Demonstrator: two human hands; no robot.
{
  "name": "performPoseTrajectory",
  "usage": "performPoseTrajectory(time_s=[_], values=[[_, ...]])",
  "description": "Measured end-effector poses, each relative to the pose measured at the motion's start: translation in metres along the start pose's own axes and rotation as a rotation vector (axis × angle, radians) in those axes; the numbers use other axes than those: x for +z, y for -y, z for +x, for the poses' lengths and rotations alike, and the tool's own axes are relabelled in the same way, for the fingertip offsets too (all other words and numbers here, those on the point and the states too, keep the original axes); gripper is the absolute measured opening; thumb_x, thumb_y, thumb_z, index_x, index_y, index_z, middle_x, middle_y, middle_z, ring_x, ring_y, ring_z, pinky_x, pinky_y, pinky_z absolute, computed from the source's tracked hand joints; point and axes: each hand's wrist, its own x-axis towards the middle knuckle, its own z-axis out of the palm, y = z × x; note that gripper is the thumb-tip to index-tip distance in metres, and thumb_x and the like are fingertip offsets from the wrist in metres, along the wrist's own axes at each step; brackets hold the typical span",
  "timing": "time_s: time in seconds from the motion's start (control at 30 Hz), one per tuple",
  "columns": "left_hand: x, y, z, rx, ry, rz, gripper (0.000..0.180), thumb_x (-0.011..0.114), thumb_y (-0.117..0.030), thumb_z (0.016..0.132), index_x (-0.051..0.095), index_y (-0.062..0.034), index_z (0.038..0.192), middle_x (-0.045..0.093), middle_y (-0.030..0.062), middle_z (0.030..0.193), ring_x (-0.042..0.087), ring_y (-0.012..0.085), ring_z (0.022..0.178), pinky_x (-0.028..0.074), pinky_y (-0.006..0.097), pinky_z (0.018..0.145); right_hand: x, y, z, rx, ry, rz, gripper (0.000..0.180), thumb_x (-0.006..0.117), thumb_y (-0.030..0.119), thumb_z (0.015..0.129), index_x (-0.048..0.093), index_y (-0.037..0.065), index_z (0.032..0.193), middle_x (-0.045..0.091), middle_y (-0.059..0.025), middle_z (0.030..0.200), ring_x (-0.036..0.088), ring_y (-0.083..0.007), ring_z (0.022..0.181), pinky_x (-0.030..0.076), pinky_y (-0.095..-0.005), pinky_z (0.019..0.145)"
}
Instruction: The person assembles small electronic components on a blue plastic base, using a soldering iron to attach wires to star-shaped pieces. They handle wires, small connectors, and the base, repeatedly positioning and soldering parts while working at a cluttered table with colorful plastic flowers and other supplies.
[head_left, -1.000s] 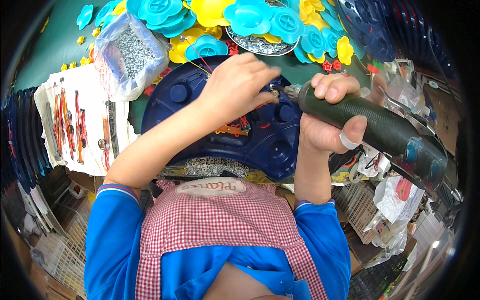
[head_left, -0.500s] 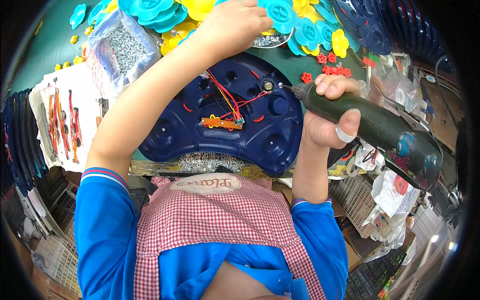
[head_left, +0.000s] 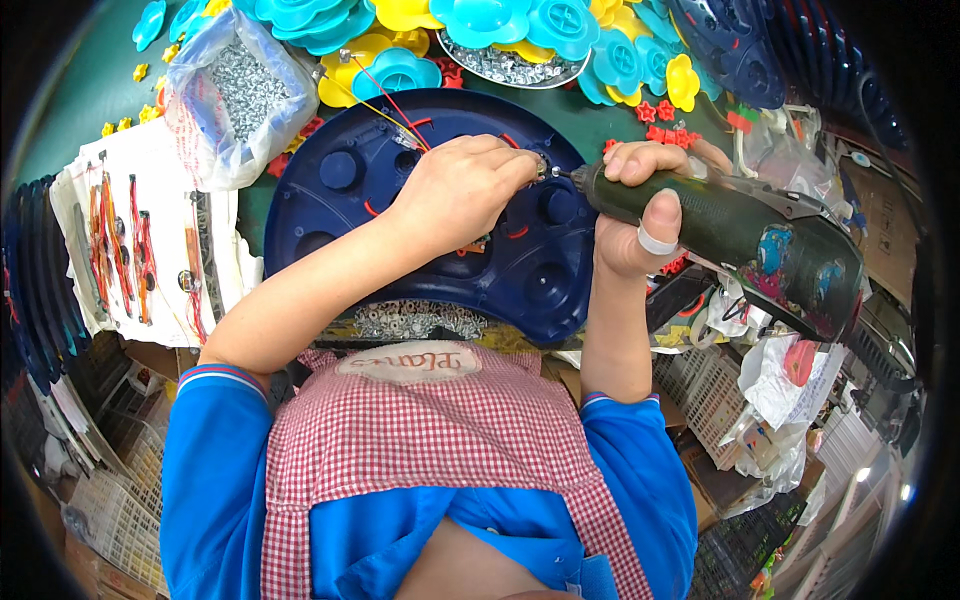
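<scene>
Glossy dark-blue plastic shell (head_left: 520,270), rounded, moulded with round sockets, lies at frame centre on the green tabletop (head_left: 90,90). Left hand (head_left: 462,190) rests on the shell, fingertips pinched narrow on something small at its 1 o'clock rim; what it is cannot be told. Right hand (head_left: 640,205), one white band on the thumb, is wrapped around a dark-green cylindrical electric screwdriver (head_left: 730,235), tip meeting the left fingertips. At 10 o'clock, one clear crinkled bag of silver screws (head_left: 235,90). At 12 o'clock, stacked turquoise and yellow flower-shaped pieces (head_left: 480,20).
</scene>
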Motion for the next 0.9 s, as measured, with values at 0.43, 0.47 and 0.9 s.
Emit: performPoseTrajectory(time_s=[0.43,0.47,0.9], values=[[-0.016,-0.007,0.003,-0.325,0.033,-0.361,0.012,0.068,-0.004,0.084,0.073,-0.0036,0.095,0.072,0.0066,0.082,0.068,0.0171,0.075,0.055,0.029,0.070,0.001,0.018,0.003,-0.032,0.254,0.170,0.076,0.058,0.053,0.090,0.031,0.014,0.150,0.057,-0.0062,0.084,0.054,-0.0183,0.076,0.046,-0.0375,0.073],[-0.018,-0.008,0.003,-0.429,0.078,-0.475,0.013,0.067,-0.003,0.085,0.073,-0.0026,0.097,0.072,0.0064,0.083,0.069,0.0150,0.076,0.055,0.027,0.070,0.001,0.018,0.002,-0.040,0.266,0.165,0.075,0.058,0.053,0.090,0.033,0.014,0.149,0.056,-0.0061,0.085,0.055,-0.0185,0.077,0.046,-0.0377,0.073],[-0.027,-0.002,-0.015,-0.174,0.145,-0.128,0.020,0.073,-0.009,0.076,0.073,-0.0052,0.097,0.070,0.0052,0.099,0.065,0.0266,0.088,0.054,0.035,0.080,0.006,0.022,-0.025,0.104,0.097,0.149,0.085,0.077,0.041,0.081,0.029,0.002,0.139,0.059,-0.0109,0.079,0.059,-0.0224,0.070,0.051,-0.0379,0.066]])
